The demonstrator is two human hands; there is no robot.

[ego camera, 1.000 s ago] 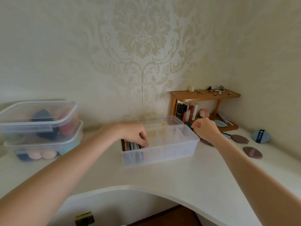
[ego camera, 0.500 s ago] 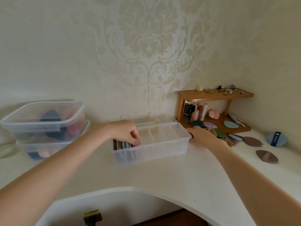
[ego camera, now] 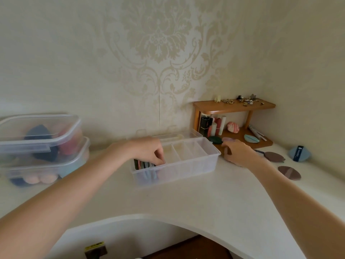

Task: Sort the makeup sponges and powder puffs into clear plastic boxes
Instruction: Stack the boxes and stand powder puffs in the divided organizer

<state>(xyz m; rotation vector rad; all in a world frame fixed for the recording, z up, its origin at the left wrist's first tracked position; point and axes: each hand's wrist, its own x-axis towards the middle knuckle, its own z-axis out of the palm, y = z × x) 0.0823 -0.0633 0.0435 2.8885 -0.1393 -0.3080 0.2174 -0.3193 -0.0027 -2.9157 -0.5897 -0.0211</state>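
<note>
The divided box [ego camera: 186, 163] sits mid-counter, its leftmost compartment packed with upright puffs [ego camera: 143, 165]. The left hand [ego camera: 147, 150] is still there, fingers curled down onto the tops of those puffs, as half a second ago. The right hand [ego camera: 237, 152] has settled lower beside the box's right end, near the shelf's foot; its fingers curl around a dark brown puff [ego camera: 228, 150], seen only in part. A second ago that hand was raised. Two brown puffs [ego camera: 274, 156] [ego camera: 289, 172] and a blue one [ego camera: 297, 153] lie on the counter [ego camera: 186, 199] to the right. Two stacked lidded boxes [ego camera: 41, 146] of sponges stand at left.
</note>
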